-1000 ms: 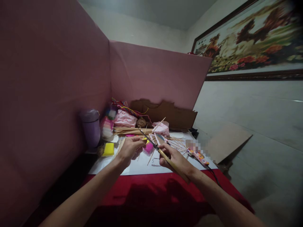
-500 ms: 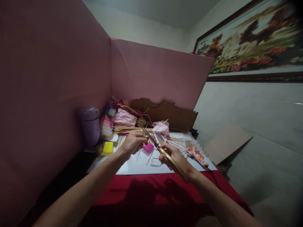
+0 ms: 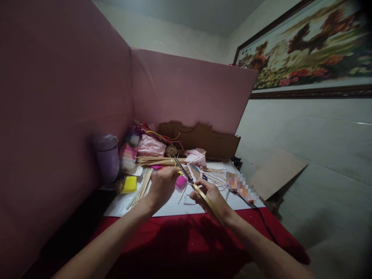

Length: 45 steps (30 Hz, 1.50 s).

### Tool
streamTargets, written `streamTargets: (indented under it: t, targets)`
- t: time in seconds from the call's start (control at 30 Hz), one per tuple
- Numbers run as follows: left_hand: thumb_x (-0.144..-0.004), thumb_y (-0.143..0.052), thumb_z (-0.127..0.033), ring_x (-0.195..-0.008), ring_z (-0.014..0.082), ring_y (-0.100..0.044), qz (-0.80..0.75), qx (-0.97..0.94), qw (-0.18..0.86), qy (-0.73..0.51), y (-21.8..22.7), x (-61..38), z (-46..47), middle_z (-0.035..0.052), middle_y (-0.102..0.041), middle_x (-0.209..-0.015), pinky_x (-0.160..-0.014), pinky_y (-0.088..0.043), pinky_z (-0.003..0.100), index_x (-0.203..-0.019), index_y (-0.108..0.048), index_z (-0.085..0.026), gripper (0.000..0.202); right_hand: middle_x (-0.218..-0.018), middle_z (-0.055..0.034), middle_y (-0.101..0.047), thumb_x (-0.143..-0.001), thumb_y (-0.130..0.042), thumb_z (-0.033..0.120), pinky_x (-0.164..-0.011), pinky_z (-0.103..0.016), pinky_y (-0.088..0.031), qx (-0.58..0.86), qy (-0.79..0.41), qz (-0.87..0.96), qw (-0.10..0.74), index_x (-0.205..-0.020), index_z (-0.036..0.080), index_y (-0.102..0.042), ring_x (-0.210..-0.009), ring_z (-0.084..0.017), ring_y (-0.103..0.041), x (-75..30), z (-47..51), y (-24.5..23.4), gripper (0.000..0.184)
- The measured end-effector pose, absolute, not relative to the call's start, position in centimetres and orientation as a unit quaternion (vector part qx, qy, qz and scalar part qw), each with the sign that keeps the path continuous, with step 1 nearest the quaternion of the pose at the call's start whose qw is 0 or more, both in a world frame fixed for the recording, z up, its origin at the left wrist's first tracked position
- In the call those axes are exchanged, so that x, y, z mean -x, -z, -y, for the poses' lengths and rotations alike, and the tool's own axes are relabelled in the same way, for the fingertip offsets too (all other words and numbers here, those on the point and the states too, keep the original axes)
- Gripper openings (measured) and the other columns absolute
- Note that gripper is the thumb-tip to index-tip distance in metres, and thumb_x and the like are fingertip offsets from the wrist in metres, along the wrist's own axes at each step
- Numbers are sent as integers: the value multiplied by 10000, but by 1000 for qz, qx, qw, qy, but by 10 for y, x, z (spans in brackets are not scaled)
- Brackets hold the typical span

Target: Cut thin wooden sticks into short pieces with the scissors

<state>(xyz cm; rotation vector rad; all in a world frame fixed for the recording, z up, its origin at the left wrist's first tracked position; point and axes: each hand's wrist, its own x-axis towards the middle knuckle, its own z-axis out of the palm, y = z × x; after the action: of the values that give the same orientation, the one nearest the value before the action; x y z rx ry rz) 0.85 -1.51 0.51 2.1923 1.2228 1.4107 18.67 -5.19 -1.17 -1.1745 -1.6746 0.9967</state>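
My right hand (image 3: 209,196) is closed round the yellow handles of a pair of scissors (image 3: 190,181), whose dark blades point up and away toward the back of the table. My left hand (image 3: 162,185) is closed in a pinch on a thin bamboo stick (image 3: 194,157) that slants up to the right, close against the blades. Both hands hover over a white sheet (image 3: 171,203) on a red tablecloth (image 3: 186,240). A pink block (image 3: 181,182) lies just beyond my hands.
A pink partition (image 3: 72,97) walls the left and back. A purple cup (image 3: 107,157), a yellow block (image 3: 129,184), loose sticks (image 3: 142,186), a bundle of sticks (image 3: 154,159), pink cloth (image 3: 151,146), brown cardboard (image 3: 203,139) and a cabled tool (image 3: 242,188) crowd the table.
My hands stay together with scissors and stick; the stick's far end has dropped a little lower. The view has shifted slightly, so the scene sits further left.
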Motion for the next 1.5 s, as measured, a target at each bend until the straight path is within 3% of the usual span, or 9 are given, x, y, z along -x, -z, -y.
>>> streamTargets:
  t: [0.17, 0.43, 0.57, 0.77, 1.0, 1.17, 1.3, 1.4, 1.5]
  targets:
    - [-766, -519, -226, -493, 99, -347, -463, -729, 147, -482, -5, -9, 15, -12, -437, -488, -528, -208, 241, -517, -498, -171, 256, -569, 36, -506, -652, -698, 516, -464, -205, -359, 474, -373, 672, 429, -785, 171, -499, -502, -91, -445, -182, 57, 15, 420]
    - [-587, -583, -181, -296, 29, -195, -412, -578, 584, -394, -16, -1, 4, -40, -425, -372, -363, -80, 202, -492, -432, -169, 179, -569, 56, -484, -639, -726, 448, -528, -220, -382, 470, -344, 689, 430, -830, 178, -507, -542, -101, -439, -184, 60, 20, 396]
    - [-561, -602, -144, -282, 13, -176, -341, -502, 736, -299, -18, 8, 3, -52, -409, -379, -336, -66, 177, -539, -436, -166, 169, -590, 49, -499, -657, -706, 468, -523, -220, -374, 450, -353, 706, 418, -891, 185, -509, -552, -109, -469, -190, 58, 26, 417]
    - [-613, -629, -158, -290, 15, -207, -308, -461, 790, -264, -20, 11, 10, -55, -387, -370, -335, -102, 170, -550, -435, -164, 203, -592, 62, -443, -643, -700, 521, -486, -209, -332, 382, -393, 725, 416, -925, 193, -490, -518, -92, -440, -201, 53, 32, 481]
    - [-625, -658, -203, -287, 30, -208, -296, -483, 789, -238, -19, 12, 8, -68, -369, -359, -317, -117, 170, -585, -451, -168, 214, -593, 78, -396, -619, -747, 445, -493, -206, -333, 370, -362, 748, 416, -960, 198, -527, -528, -81, -370, -209, 52, 31, 475]
    - [-639, -655, -292, -291, 18, -185, -357, -540, 670, -364, -15, -5, 15, -31, -482, -430, -334, -85, 187, -595, -471, -159, 231, -578, 60, -492, -636, -720, 484, -521, -227, -384, 419, -368, 703, 442, -924, 198, -497, -544, -115, -481, -201, 57, 32, 463]
    - [-713, -589, -318, -403, 78, -367, -432, -636, 374, -519, -7, -19, 25, 8, -540, -537, -425, -215, 215, -632, -554, -162, 179, -565, 38, -543, -615, -723, 517, -522, -236, -380, 457, -358, 666, 468, -865, 186, -506, -539, -124, -481, -187, 65, 28, 468]
    - [-742, -557, -243, -556, 125, -446, -448, -703, 147, -532, -1, -20, 28, 31, -534, -585, -533, -240, 236, -581, -547, -173, 176, -562, 40, -528, -606, -731, 515, -516, -232, -369, 468, -361, 650, 478, -822, 182, -511, -541, -123, -479, -179, 69, 24, 453]
    - [-756, -531, -210, -556, 132, -407, -457, -726, 80, -509, -2, -19, 29, 26, -503, -574, -556, -206, 252, -580, -537, -185, 178, -578, 38, -524, -616, -728, 509, -518, -230, -367, 463, -367, 645, 485, -826, 180, -515, -545, -118, -469, -177, 71, 23, 444]
